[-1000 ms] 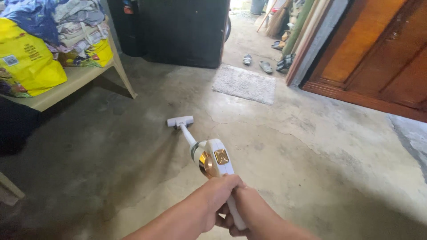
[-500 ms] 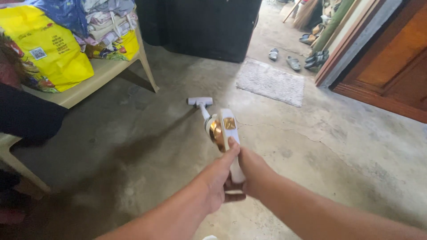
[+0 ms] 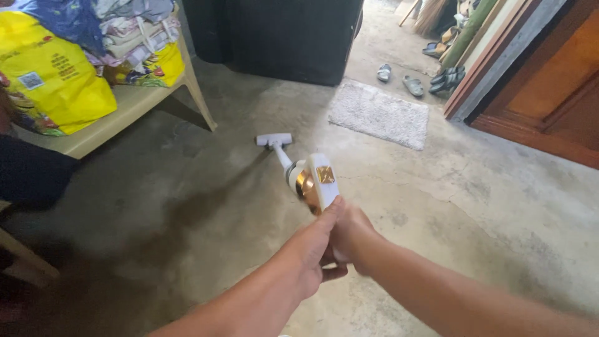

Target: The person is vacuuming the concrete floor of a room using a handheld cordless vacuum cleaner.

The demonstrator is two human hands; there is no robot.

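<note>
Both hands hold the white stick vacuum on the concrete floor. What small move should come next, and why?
Probably push the white-and-gold stick vacuum a little forward. Left hand and right hand both grip its handle, and its white floor head lies flat on the grey concrete floor, with bare floor ahead before the black cabinet.

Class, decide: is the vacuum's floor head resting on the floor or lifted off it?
Resting on it: the stick vacuum's floor head sits flat against the concrete floor, no gap visible beneath.
</note>
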